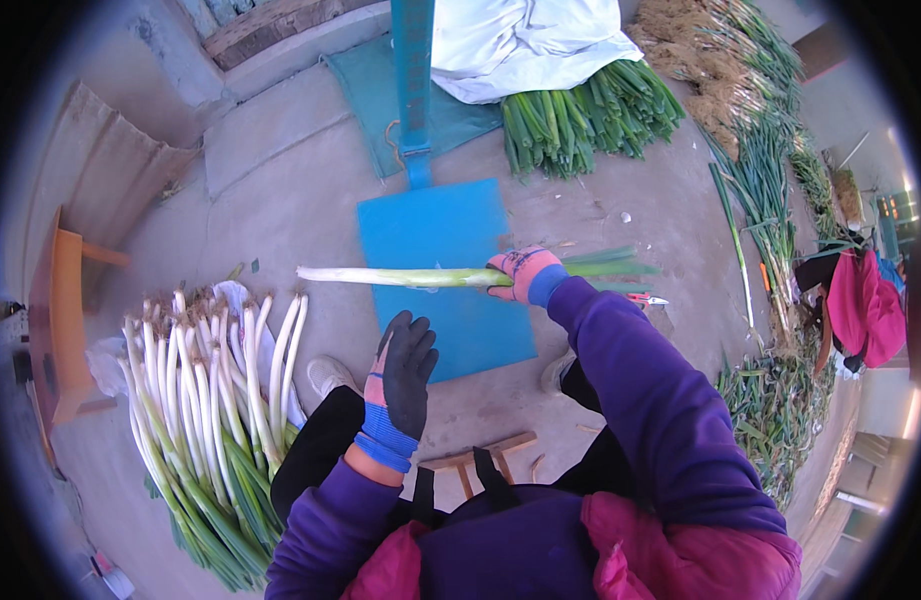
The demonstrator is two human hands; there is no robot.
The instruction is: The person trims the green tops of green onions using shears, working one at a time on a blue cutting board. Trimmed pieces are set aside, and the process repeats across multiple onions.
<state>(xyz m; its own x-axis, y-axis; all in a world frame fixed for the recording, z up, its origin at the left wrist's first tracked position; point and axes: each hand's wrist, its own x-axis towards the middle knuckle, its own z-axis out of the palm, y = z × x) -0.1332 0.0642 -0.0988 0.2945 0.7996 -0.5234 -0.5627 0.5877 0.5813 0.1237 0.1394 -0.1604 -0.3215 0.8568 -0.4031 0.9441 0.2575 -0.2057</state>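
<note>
My right hand, in a pink, blue-cuffed work glove, grips a long green onion near its green part. The white end points left and the leaves trail off to the right past my sleeve. Beneath the stalk lies the blue platform of what looks like a floor scale. My left hand, gloved with a dark grey palm, is held up with nothing in it, below the stalk and apart from it. To its left, a heap of green onions lies with the white root ends pointing away from me.
A blue post rises behind the platform. Bundled green leaves stick out from under a white cloth. Red-handled cutters lie right of the platform. Unsorted onions and leaf scraps line the right side. A wooden stool is below me.
</note>
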